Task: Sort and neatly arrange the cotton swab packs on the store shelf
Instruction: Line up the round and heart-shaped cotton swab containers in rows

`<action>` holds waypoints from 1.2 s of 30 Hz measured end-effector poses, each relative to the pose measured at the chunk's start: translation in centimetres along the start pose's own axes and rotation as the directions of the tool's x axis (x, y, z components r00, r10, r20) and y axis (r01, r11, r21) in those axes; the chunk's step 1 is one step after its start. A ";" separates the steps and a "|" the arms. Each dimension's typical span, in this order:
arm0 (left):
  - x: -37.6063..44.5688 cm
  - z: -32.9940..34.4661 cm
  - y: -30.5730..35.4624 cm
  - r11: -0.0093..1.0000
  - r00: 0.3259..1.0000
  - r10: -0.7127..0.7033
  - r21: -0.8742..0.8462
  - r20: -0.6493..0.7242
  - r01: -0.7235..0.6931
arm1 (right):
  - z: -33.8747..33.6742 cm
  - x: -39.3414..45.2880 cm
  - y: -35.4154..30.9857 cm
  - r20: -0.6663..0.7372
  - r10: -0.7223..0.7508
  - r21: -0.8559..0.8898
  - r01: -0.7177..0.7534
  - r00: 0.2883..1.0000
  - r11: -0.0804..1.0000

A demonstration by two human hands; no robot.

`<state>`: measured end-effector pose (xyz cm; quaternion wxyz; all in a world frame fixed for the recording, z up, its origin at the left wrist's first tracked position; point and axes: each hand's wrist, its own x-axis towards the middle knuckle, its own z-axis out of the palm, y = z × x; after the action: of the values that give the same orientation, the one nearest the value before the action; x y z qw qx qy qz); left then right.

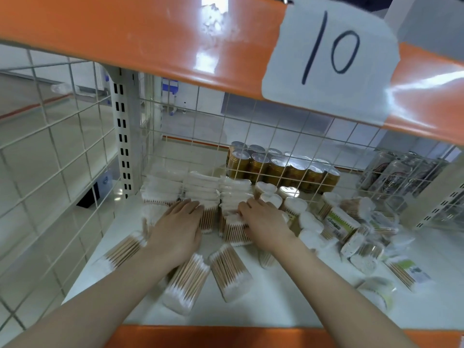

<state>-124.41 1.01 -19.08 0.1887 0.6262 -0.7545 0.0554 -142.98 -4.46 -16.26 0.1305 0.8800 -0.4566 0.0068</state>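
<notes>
I see three rows of stacked swab packs (200, 189) at the back left of the shelf (288, 302), with loose packs (187, 285) lying in front. Round tubs (293, 204) sit to their right, and cans (281, 167) stand behind the wire grid (251, 136)

My left hand (177, 229): bare, no ring or glove.
My right hand (263, 222): bare too.
My forearms: uncovered, no sleeves.
</notes>
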 end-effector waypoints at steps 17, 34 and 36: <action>1.2 0.3 1.3 0.999 1.000 0.014 -0.046 0.026 -0.013 | 0.5 -0.1 0.5 -0.073 0.075 0.126 -0.066 0.994 0.990; 1.8 1.0 9.7 0.969 0.999 0.008 -0.245 -0.042 -0.018 | -0.7 -7.2 11.3 -0.096 0.416 0.469 -0.327 0.904 0.820; 2.0 1.4 10.7 0.970 0.998 0.034 -0.240 -0.057 -0.047 | -0.3 -8.0 12.5 -0.060 0.408 0.475 -0.333 0.911 0.814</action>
<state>-135.34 0.95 -18.00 0.2822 0.5814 -0.7629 -0.0166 -157.71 -4.81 -14.21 -0.0469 0.7762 -0.5930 0.2090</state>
